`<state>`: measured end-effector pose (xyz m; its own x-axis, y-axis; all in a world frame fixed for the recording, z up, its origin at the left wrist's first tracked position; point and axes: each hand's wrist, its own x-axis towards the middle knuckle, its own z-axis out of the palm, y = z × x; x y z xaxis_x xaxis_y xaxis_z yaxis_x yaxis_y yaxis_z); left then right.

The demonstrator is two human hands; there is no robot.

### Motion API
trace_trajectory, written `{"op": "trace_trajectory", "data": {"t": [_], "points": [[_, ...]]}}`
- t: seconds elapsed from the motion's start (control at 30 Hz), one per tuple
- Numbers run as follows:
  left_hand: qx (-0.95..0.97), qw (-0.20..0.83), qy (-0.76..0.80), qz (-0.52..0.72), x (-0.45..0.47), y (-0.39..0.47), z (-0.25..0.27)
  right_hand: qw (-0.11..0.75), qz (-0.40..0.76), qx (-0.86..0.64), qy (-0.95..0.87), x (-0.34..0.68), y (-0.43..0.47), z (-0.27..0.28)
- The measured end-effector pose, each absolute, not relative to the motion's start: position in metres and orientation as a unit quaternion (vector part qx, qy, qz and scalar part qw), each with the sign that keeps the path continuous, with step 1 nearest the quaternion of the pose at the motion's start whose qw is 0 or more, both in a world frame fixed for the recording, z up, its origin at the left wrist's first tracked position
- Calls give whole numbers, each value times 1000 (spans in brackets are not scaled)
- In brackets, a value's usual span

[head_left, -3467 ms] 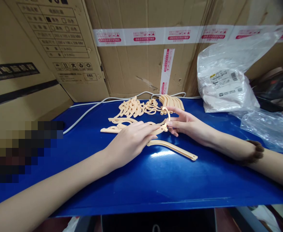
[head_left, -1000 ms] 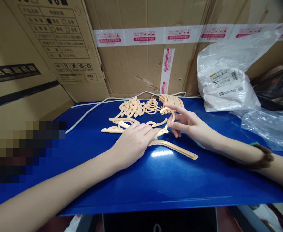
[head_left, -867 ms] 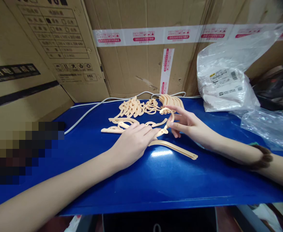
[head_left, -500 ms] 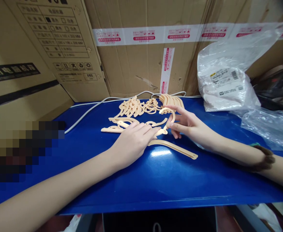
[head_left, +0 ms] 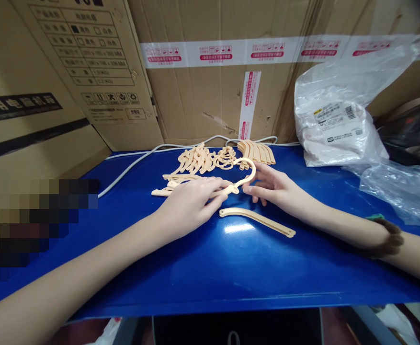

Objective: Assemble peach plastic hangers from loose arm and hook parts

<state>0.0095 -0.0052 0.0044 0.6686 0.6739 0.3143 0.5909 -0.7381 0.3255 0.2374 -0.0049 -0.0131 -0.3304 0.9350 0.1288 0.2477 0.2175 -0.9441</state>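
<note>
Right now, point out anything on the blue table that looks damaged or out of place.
Nothing looks broken. One loose hanger arm lies apart from the parts pile, just in front of both hands. A white cable runs across the table's back edge.

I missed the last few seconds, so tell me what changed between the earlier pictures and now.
The curved hook piece has swung up off the table, now arching between both hands. The right hand drew slightly back toward the person and holds its hook end; the left hand stays pressed on its other end. The loose arm strip, the parts pile and the plastic bag lie as before.
</note>
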Motion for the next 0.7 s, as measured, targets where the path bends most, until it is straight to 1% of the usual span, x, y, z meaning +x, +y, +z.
{"op": "trace_trajectory", "data": {"t": [0.07,0.23,0.33,0.5,0.6,0.7], "points": [[894,155,359,217,9,-4,5,342,412,-442,-720,238,-5,-12],[837,304,398,220,13,-3,5,253,231,-407,-847,238,-13,-7],[780,406,432,201,16,-2,5,208,157,-394,-881,237,-19,-6],[693,528,446,205,18,2,5,160,90,-386,-904,239,-20,-7],[659,574,440,207,18,2,6,147,53,-378,-912,239,-17,-7],[635,602,433,216,17,1,7,154,31,-375,-914,239,-14,-9]]}}
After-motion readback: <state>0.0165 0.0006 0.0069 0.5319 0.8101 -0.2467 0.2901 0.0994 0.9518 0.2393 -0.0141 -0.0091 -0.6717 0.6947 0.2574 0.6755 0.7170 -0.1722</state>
